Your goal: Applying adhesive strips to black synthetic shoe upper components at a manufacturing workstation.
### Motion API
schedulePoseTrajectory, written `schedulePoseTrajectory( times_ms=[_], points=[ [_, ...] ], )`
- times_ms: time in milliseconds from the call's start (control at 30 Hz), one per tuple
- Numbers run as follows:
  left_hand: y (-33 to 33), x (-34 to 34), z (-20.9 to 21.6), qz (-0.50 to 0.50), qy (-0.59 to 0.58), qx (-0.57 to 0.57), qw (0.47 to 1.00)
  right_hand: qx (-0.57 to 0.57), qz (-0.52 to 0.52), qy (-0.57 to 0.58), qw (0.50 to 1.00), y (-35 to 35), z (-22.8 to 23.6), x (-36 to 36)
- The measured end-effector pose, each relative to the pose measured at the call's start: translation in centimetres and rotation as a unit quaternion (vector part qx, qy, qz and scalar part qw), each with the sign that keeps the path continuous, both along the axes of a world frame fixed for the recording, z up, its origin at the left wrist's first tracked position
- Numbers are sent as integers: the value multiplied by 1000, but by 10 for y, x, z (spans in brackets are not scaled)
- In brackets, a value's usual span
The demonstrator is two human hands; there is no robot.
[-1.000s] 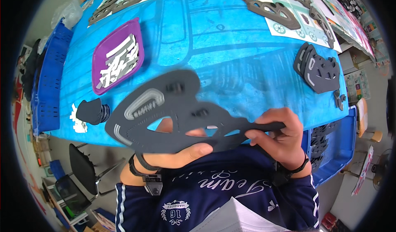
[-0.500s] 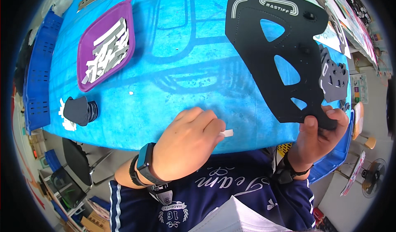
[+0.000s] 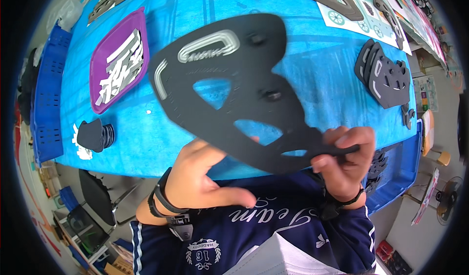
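A table (image 3: 168, 155) with a bright blue cover fills the upper and middle frame, its edges bowed by the wide lens, with grey floor beyond it on both sides. In the centre, above the table's near edge, is a large, flat black panel (image 3: 244, 99) with rounded cut-out openings, two dark raised knobs and pale line markings; it is slightly blurred. The right hand (image 3: 344, 160), right of centre, grips its narrow end between thumb and fingers. The left hand (image 3: 195, 182), lower and left of centre, is open, thumb stretched apart, fingers reaching behind the panel's lower edge; whether they touch it, I cannot tell.

At upper left, a purple tray (image 3: 108, 44) holds white and grey strips (image 3: 122, 72). Below it, near the left table edge, a small stack of dark pieces (image 3: 93, 134) lies beside white scraps (image 3: 84, 151). A blue crate (image 3: 48, 109) stands at far left. At right, several similar dark panels (image 3: 388, 79) are stacked, with a patterned sheet (image 3: 332, 18) above them. A blue bin (image 3: 400, 179) sits at lower right, a black chair (image 3: 95, 192) at lower left.
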State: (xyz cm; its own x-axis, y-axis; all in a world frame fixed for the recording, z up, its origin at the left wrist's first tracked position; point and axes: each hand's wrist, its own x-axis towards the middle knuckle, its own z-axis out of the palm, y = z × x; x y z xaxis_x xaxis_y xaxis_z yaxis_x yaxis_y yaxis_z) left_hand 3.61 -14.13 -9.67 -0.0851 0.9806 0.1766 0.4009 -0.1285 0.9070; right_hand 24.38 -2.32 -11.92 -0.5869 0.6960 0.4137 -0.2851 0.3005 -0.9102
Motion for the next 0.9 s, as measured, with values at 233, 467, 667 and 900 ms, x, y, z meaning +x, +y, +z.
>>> schedulePoseTrajectory(
  times_ms=[233,467,667,900],
  points=[
    [-10,-7,-15,15,-84,-20,996,43,37,-126,990,1,-1,-7],
    [-3,0,-20,31,140,5,990,159,73,-205,963,6,-6,-12],
    [-2,4,-12,63,227,-42,971,190,72,-186,961,4,-14,-14],
    [5,1,-9,61,228,-38,971,212,54,-189,957,0,-16,-17]
  ],
)
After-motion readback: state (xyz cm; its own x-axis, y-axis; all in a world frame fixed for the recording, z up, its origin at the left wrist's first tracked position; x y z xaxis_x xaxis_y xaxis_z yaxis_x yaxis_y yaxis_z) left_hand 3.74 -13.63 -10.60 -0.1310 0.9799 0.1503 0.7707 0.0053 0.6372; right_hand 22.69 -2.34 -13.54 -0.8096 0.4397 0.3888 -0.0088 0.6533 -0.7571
